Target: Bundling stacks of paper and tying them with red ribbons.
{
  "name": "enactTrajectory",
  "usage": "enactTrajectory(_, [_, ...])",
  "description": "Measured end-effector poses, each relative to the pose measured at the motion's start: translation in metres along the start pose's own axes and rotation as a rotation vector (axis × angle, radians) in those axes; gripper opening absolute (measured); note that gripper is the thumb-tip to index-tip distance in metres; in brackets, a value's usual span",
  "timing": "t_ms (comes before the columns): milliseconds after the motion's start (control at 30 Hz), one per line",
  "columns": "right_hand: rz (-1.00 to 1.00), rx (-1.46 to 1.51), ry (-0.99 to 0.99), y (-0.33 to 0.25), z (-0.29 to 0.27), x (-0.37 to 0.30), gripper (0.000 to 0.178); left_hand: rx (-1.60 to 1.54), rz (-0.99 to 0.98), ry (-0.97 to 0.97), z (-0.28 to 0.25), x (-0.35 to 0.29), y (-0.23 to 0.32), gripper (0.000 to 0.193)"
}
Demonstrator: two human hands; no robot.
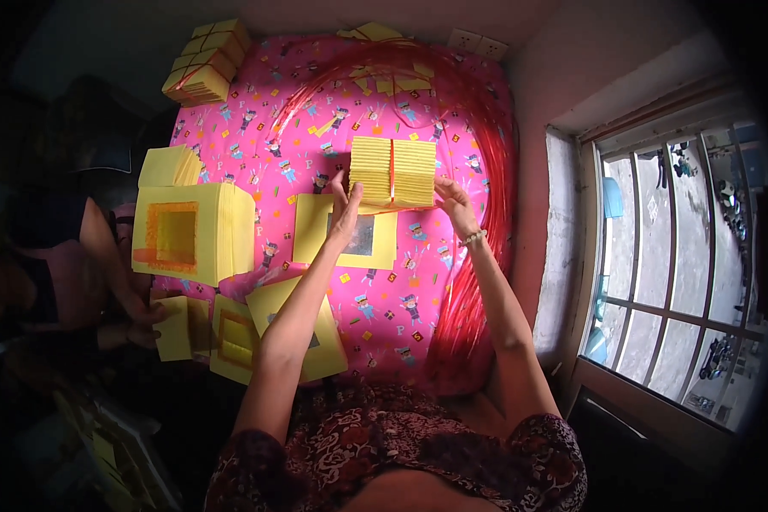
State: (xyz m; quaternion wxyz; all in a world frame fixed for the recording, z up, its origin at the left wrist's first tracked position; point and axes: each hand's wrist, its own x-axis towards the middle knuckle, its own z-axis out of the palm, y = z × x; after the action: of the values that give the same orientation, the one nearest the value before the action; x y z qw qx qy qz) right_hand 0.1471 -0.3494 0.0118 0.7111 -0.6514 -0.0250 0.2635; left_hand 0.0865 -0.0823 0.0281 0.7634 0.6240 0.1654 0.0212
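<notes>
A thick bundle of yellow paper sheets has a red plastic strip running down its middle. My left hand grips the bundle's near left corner, thumb on the front and fingers along the side. At the near right corner, my right hand has its fingers bent together around the end of a red strip that runs along the lower edge. The fingertips are partly hidden. Under the bundle lies a yellow sheet with a grey square.
Long red plastic strips curve round the table's right and far sides. Tied yellow bundles stand far left. A yellow stack with an orange-framed square lies left, near another person's hand holding yellow paper. A barred window is right.
</notes>
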Motion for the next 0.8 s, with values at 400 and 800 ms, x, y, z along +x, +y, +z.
enactTrajectory(400, [-0.026, -0.291, 0.331, -0.047, 0.071, 0.063, 0.064, 0.5, 0.017, 0.048, 0.005, 0.047, 0.017, 0.065])
enactTrajectory(800, [-0.017, -0.186, 0.314, -0.051, 0.062, 0.07, 0.042, 0.362, 0.022, 0.047, 0.014, 0.052, 0.015, 0.053])
